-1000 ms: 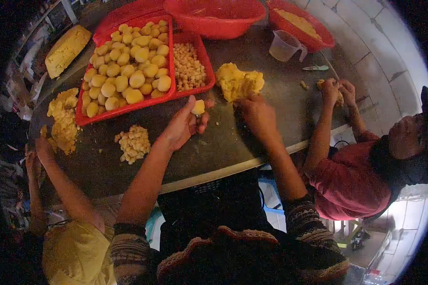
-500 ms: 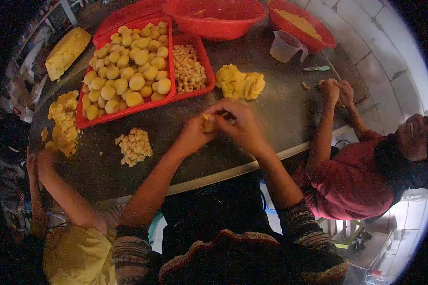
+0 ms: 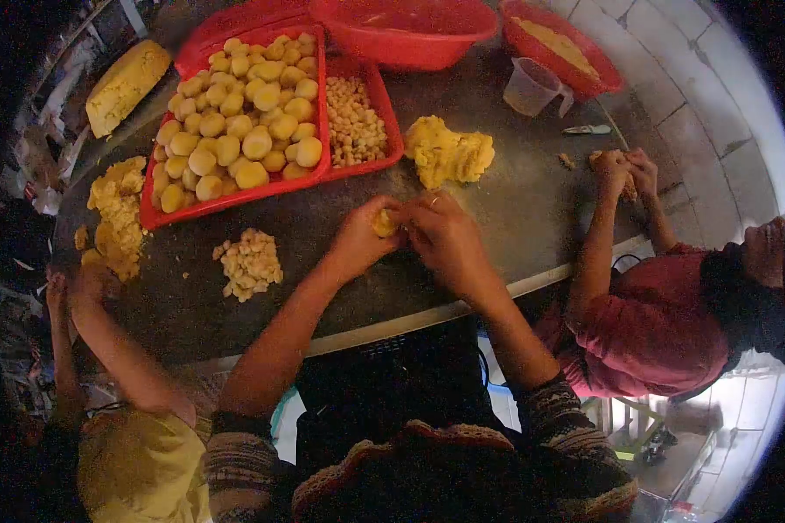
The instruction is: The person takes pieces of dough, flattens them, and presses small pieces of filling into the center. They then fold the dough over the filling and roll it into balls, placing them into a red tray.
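Note:
My left hand [image 3: 364,234] is closed round a small piece of yellow dough [image 3: 383,224] above the table's front part. Against its right side, my right hand [image 3: 446,237] has its fingers bent and pressed together at the dough; its fingertips are partly hidden. A larger lump of yellow dough [image 3: 452,152] lies just beyond my hands. To the left is a small heap of pale, nut-sized pieces [image 3: 248,264]. Behind it, a red tray [image 3: 235,199] holds many round yellow dough balls [image 3: 222,150]. Another red tray [image 3: 391,150] beside it holds more pale pieces [image 3: 352,122].
Crumbly yellow dough [image 3: 118,209] and a big dough block [image 3: 128,87] lie at left. Red basins [image 3: 401,39] and a clear measuring jug [image 3: 532,87] stand at the back. Co-workers' hands work at left [image 3: 87,288] and right [image 3: 624,170], near a knife [image 3: 587,130].
My right hand has turned, its fingers closing in from a wider curl over the dough. Both hands stay close together. The whole view has shifted slightly.

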`<state>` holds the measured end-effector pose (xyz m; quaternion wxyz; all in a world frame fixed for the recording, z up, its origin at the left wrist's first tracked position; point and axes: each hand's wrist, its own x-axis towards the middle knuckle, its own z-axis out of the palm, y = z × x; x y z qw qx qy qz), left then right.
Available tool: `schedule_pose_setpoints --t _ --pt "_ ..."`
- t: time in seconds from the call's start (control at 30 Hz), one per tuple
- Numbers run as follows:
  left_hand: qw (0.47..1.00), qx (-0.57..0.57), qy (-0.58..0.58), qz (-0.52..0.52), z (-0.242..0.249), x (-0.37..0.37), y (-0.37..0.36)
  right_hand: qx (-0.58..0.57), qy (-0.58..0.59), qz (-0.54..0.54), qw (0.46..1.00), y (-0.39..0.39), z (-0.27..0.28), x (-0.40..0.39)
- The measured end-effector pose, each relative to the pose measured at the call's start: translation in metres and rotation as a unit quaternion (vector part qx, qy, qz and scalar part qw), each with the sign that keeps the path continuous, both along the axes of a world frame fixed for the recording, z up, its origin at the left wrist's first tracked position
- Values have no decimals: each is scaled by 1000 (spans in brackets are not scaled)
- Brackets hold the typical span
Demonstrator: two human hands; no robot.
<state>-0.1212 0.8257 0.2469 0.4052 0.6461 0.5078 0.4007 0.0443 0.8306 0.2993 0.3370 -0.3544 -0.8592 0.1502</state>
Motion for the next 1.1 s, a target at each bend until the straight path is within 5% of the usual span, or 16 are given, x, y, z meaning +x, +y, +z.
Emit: schedule_pose_setpoints --t 0.27,0.37,0.47,0.53,0.63,0.73,0.87,0.93,1.07,1.1 --pt "999 27 45 -15 3 2 -5 -1 -111 16 994 1 7 8" --pt "997 28 -77 5 3 7 -5 -32 -35 -13 999 -3 17 9" --pt "998 5 -57 -12 5 5 -5 -1 -58 9 998 -15 20 2" --pt "996 -51 68 -39 14 2 -6 29 -126 -3 992 -17 7 -4" --pt "1000 24 16 -9 6 8 -3 25 -138 -1 990 -14 8 -3" --pt "998 54 23 8 10 5 -9 -70 14 15 997 -3 7 3" --pt "996 31 -87 17 10 9 -8 -43 -16 -15 999 -14 17 5" --pt "1000 26 -2 -10 -7 5 0 39 -106 -9 994 -15 10 2" --pt "999 -34 -1 -24 -14 4 2 20 -120 -12 992 -19 7 -4" --pt "998 39 50 -27 -6 3 0 20 -112 12 993 -11 5 -1"
